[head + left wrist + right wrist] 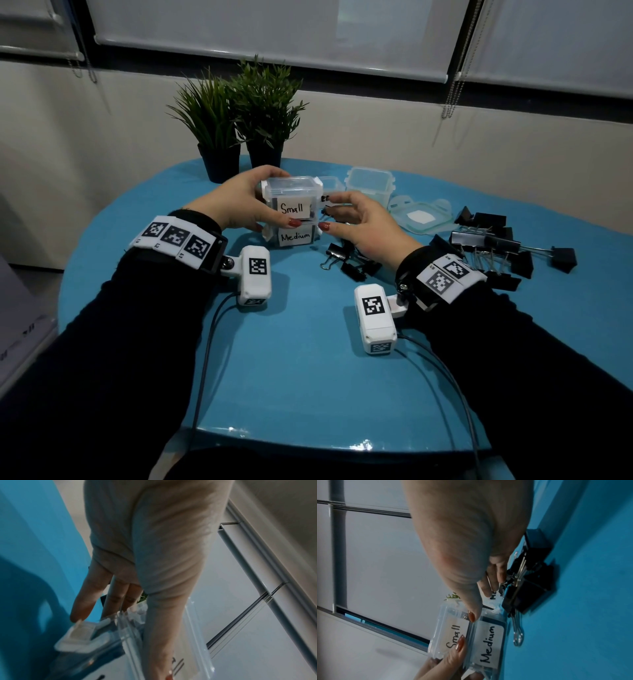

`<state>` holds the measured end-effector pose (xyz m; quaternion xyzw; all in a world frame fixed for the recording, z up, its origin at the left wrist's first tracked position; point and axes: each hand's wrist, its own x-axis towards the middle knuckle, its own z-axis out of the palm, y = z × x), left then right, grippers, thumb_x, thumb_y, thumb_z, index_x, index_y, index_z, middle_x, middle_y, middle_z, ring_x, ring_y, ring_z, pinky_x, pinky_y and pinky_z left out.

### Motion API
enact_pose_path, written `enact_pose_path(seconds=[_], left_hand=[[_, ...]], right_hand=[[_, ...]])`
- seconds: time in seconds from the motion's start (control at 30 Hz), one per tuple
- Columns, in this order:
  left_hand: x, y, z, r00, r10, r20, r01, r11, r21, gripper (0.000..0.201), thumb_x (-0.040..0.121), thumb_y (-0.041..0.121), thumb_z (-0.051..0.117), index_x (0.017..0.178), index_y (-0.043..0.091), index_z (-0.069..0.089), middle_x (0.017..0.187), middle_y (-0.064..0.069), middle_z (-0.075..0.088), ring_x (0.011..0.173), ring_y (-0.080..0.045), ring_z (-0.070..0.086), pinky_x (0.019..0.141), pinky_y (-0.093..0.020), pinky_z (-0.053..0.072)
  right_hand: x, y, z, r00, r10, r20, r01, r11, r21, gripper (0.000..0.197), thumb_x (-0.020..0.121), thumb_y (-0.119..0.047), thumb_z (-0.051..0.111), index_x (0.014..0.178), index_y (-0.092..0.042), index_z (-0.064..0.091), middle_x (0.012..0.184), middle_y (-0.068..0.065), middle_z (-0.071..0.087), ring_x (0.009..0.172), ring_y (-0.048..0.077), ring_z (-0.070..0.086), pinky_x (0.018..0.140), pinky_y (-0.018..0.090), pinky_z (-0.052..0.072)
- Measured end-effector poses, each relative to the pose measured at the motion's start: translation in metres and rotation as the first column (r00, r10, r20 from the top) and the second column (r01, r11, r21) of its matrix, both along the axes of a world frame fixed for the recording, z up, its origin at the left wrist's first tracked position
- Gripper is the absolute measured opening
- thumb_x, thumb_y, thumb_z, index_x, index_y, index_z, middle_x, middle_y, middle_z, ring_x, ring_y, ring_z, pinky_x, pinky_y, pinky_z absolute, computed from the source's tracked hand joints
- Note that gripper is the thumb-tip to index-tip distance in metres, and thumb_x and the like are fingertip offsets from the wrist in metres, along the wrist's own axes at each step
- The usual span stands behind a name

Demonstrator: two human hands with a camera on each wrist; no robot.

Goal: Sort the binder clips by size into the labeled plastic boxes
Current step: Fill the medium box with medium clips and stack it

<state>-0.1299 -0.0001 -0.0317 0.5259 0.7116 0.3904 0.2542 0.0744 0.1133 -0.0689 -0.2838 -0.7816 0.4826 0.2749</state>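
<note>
A lidded clear box labelled Small (291,195) sits stacked on a box labelled Medium (295,236) on the blue table (308,359). My left hand (263,205) grips the Small box from its left, thumb on the front label and fingers (109,601) over the far side. My right hand (334,212) pinches the box's right end, its thumb tip on the lower front corner of the Small box (450,632), just above the Medium box (489,642). Black binder clips (352,262) lie under my right wrist, and again (527,588) beside my curled fingers.
A heap of larger black clips (496,246) lies at the right. An open clear box (368,183) stands behind, its lid (421,217) flat beside it, next to another small clear box (330,185). Two potted plants (239,150) stand at the table's far edge.
</note>
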Motion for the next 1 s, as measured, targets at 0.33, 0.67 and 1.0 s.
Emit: enact_pose_path(seconds=[0.33, 0.67, 1.0], left_hand=[[0.007, 0.007, -0.003, 0.998, 0.003, -0.062, -0.001, 0.999, 0.037, 0.07, 0.074, 0.02, 0.088, 0.131, 0.032, 0.048, 0.107, 0.009, 0.064, 0.09, -0.007, 0.066, 0.06, -0.014, 0.05], [0.006, 0.007, 0.0, 0.999, -0.002, -0.053, -0.001, 0.999, -0.046, 0.068, 0.077, 0.02, 0.085, 0.129, 0.04, 0.046, 0.109, 0.004, 0.068, 0.097, -0.016, 0.067, 0.072, -0.034, 0.059], [0.008, 0.007, 0.001, 1.0, 0.009, 0.01, -0.009, 0.996, -0.085, 0.07, 0.08, 0.009, 0.081, 0.132, 0.038, 0.046, 0.115, -0.002, 0.066, 0.104, -0.023, 0.067, 0.072, -0.043, 0.062]], right_hand=[[-0.016, 0.009, -0.017, 0.976, 0.098, 0.193, -0.112, 0.992, 0.06, 0.091, 0.064, -0.05, 0.077, 0.144, -0.015, 0.048, 0.137, 0.002, 0.06, 0.129, 0.012, 0.055, 0.111, 0.039, 0.045], [-0.012, 0.0, -0.006, 0.994, 0.012, 0.111, -0.003, 0.997, -0.075, 0.062, 0.087, -0.009, 0.074, 0.143, -0.011, 0.047, 0.123, 0.017, 0.066, 0.115, 0.028, 0.065, 0.106, 0.043, 0.049], [0.001, -0.006, 0.016, 0.989, -0.113, -0.091, 0.092, 0.972, -0.214, 0.05, 0.087, 0.009, 0.06, 0.133, -0.01, 0.055, 0.105, 0.007, 0.075, 0.095, 0.018, 0.069, 0.071, 0.022, 0.048]])
